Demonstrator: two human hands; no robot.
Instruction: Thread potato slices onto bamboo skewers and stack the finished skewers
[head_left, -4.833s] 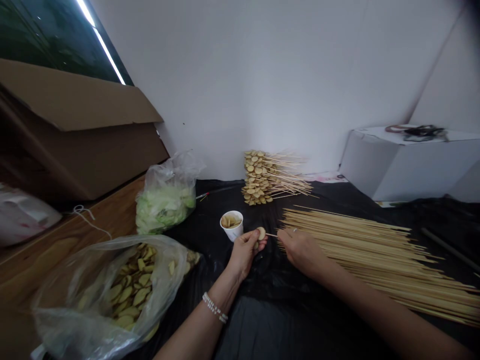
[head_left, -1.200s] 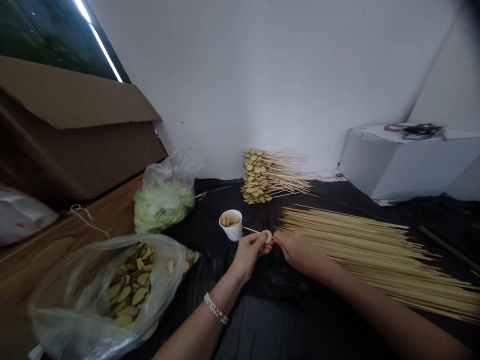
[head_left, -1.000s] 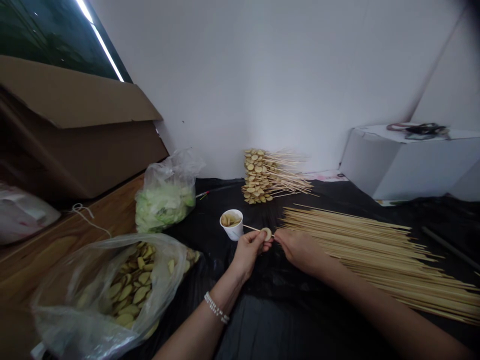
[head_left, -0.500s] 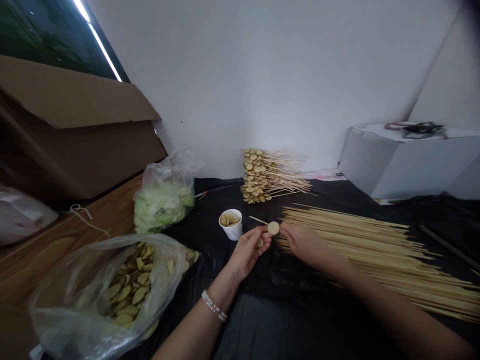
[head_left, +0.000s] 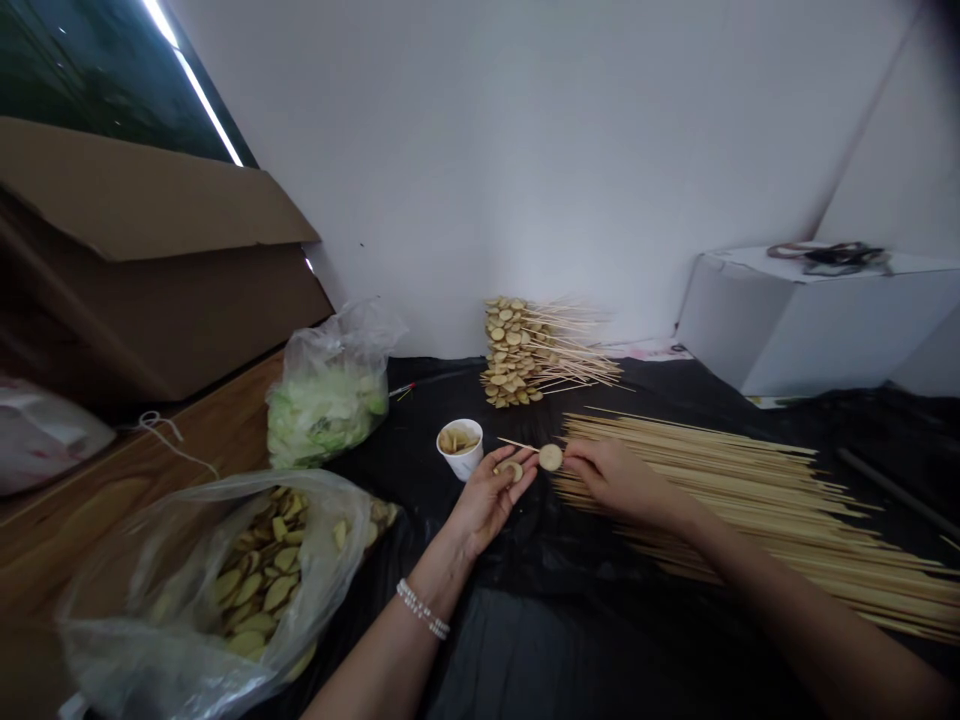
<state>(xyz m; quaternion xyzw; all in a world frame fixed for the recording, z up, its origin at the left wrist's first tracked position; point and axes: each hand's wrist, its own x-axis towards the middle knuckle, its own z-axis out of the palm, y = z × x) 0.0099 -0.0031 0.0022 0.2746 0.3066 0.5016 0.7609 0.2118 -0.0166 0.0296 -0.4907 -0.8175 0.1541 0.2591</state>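
My right hand (head_left: pixel 611 475) pinches a thin wooden skewer (head_left: pixel 517 443) whose bare tip points left. A round potato slice (head_left: pixel 550 458) is threaded on it, close to my right fingertips. Just left of that, my left hand (head_left: pixel 491 500) is palm up with fingers curled around another potato slice (head_left: pixel 511 470). Behind my left hand stands a white paper cup (head_left: pixel 463 464) with more pale slices inside. Beneath and beyond my right hand lies a wide spread of bare skewers (head_left: pixel 720 480).
An open plastic bag (head_left: pixel 330 600) of potato slices lies at left, with a bag of cut cabbage (head_left: pixel 330 410) behind it. Loaded skewers (head_left: pixel 514 350) are stacked against the wall. A cardboard box (head_left: pixel 165 290) stands far left, a white box (head_left: pixel 810 310) at right.
My left hand has drawn slightly left and its fingers have opened a little, bringing the loose slice into fuller view. The threaded slice and my right hand have shifted slightly right.
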